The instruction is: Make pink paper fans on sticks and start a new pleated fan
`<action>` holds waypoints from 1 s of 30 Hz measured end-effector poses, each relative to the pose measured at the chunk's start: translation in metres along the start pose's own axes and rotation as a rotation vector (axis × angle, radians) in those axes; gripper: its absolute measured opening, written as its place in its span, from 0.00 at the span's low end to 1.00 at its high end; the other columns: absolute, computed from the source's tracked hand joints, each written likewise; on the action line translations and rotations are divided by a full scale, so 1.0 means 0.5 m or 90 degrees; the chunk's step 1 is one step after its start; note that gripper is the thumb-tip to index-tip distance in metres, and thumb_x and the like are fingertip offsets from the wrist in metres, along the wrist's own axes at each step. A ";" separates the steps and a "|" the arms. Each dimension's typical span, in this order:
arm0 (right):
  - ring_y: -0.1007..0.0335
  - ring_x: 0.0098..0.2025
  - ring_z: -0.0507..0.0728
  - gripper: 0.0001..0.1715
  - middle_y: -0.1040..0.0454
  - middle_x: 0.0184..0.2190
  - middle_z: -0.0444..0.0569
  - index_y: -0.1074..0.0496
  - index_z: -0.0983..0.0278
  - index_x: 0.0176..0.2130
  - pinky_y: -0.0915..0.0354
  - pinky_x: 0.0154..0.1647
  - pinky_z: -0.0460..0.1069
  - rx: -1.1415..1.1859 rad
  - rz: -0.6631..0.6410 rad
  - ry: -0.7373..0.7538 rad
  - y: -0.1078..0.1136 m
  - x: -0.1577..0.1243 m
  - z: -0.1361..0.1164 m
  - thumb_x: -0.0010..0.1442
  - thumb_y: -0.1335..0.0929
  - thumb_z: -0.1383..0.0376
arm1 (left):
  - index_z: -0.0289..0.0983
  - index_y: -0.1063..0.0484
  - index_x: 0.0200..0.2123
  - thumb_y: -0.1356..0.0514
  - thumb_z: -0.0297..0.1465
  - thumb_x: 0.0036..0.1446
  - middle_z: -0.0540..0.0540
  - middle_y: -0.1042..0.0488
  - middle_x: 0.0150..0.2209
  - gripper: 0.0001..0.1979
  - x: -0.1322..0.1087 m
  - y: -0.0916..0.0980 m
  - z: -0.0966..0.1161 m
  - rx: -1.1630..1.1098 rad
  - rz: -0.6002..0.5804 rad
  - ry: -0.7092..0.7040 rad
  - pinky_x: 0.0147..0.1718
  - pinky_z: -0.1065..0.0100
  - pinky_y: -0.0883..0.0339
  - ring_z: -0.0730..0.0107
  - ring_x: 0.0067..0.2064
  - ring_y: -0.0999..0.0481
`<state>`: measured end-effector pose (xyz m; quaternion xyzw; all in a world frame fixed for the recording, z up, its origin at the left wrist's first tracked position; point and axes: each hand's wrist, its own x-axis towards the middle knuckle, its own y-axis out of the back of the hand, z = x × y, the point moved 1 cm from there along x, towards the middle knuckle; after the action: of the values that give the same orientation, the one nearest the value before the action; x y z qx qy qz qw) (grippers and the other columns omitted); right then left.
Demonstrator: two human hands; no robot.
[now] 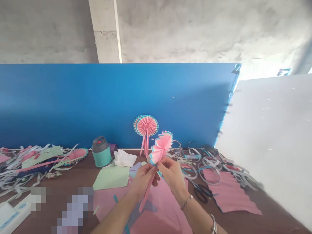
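Observation:
My left hand (pixel 142 180) and my right hand (pixel 172 174) meet above the table, both pinching a pink pleated paper fan (pixel 161 148) with light blue edges. The fan is half spread, and its pink stick (pixel 147 194) hangs down between my hands. A finished round pink fan (pixel 146 126) on a stick leans upright against the blue board (pixel 73 104) just behind. A bracelet shows on my right wrist.
On the brown table (pixel 65 182) lie pink paper sheets (pixel 226 191), a pale green sheet (pixel 112 177), black scissors (pixel 201 192), several tape rolls (pixel 207 162), a teal flask (pixel 101 152), crumpled white tissue (pixel 124 158) and a heap of paper strips (pixel 29 162) at the left. A white board (pixel 273 139) stands to the right.

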<state>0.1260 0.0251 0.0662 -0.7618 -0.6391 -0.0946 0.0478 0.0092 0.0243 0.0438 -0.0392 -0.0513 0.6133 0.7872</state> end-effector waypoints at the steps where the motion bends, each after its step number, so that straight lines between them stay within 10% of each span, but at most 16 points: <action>1: 0.44 0.17 0.48 0.10 0.39 0.13 0.38 0.38 0.63 0.17 0.47 0.18 0.44 0.002 0.014 -0.001 0.003 0.002 0.002 0.45 0.34 0.63 | 0.34 0.31 0.29 0.41 0.47 0.51 0.49 0.29 0.21 0.19 -0.001 -0.002 -0.001 0.007 -0.008 0.015 0.24 0.71 0.41 0.76 0.20 0.33; 30: 0.56 0.15 0.46 0.15 0.47 0.10 0.35 0.41 0.63 0.15 0.57 0.15 0.44 -0.004 0.163 -0.023 0.110 0.084 0.031 0.43 0.32 0.61 | 0.29 0.27 0.42 0.38 0.39 0.53 0.52 0.32 0.21 0.20 0.012 0.013 -0.077 -0.201 -0.242 0.149 0.21 0.76 0.44 0.83 0.18 0.36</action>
<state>0.1880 0.0588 0.0625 -0.8389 -0.5370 -0.0760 0.0453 0.0095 0.0315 0.0050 -0.2221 -0.0615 0.4303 0.8728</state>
